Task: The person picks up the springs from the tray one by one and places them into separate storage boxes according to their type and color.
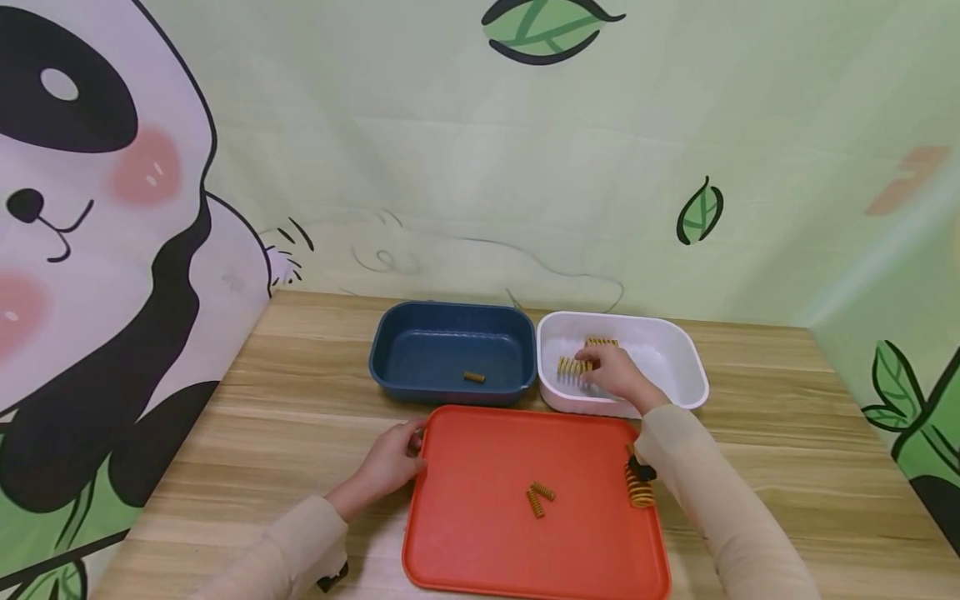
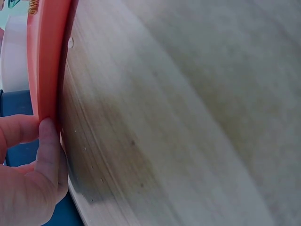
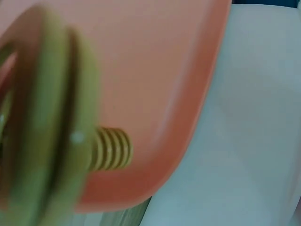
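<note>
My left hand (image 1: 386,462) grips the left rim of a red tray (image 1: 480,550); in the left wrist view its thumb and fingers pinch the rim. My right hand (image 1: 617,372) reaches into a white bin (image 1: 678,367), finger and thumb around the right end of a gold coil spring (image 1: 572,366). Another coil spring (image 1: 602,342) lies just behind it. Two small springs (image 1: 535,503) lie on the tray. Large springs (image 1: 640,490) sit at its right edge, partly hidden by my right sleeve, and loom blurred in the right wrist view, where that hand is not seen.
A dark blue bin (image 1: 405,393) stands left of the white bin, with one small spring (image 1: 474,377) in it. Both bins stand behind the tray on a wooden table (image 1: 315,367). A printed cloth (image 1: 420,167) hangs behind the table.
</note>
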Tool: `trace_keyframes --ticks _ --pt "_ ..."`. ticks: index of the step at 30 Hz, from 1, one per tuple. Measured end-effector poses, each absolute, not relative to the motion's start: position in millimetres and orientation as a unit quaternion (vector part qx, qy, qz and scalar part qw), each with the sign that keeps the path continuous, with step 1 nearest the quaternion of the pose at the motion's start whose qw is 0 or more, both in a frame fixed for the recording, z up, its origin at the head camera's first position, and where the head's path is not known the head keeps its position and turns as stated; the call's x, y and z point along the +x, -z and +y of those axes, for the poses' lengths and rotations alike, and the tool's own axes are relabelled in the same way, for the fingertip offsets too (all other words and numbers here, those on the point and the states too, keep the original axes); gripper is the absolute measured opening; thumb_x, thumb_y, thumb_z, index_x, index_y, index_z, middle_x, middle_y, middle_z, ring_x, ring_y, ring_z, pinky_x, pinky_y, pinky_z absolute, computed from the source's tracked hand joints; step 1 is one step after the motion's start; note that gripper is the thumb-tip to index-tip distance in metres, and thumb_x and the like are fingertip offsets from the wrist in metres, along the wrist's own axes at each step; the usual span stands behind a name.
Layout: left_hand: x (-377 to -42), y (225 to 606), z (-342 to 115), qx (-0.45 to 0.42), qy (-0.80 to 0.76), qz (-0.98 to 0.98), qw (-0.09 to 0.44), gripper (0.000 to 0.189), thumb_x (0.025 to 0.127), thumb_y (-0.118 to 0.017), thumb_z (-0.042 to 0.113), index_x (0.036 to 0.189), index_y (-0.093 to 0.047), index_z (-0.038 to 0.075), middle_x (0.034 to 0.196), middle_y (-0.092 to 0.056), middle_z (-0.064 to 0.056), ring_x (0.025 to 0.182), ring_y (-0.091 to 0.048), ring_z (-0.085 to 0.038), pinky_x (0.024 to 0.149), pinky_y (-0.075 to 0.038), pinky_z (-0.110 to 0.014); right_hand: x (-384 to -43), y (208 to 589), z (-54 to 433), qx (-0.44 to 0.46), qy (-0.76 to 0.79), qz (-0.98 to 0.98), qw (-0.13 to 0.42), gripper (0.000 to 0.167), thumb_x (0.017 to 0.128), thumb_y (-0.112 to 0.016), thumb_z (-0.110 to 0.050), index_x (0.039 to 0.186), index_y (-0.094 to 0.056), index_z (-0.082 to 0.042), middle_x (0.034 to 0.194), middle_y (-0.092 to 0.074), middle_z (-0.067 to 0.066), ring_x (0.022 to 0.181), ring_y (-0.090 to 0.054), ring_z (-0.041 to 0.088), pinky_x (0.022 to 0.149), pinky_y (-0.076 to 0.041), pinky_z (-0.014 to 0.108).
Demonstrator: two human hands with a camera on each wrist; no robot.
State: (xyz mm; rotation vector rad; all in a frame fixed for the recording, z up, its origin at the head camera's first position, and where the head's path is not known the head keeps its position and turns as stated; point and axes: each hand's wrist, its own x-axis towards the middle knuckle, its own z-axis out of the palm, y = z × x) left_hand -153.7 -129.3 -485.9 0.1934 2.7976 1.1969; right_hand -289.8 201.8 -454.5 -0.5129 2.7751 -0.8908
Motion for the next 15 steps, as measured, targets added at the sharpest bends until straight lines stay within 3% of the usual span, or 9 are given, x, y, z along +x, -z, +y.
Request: trace_keyframes --ticks 15 --pt "-153.0 484.2 -128.8 0.058 -0.397 0.915 0.052 0.051 0.063 -0.060 -0.008 0.114 -0.053 -0.004 0.075 -0.049 -0.005 0.070 -0.044 -0.016 0.061 -0.039 -0.025 -288.8 456.7 206.5 -0.190 0.289 0.932 0.103 0.030 0.072 -0.064 0.000 0.102 -0.062 0.004 0.099 -0.063 0.019 0.090 -0.055 0.028 0.084 -0.042 0.043"
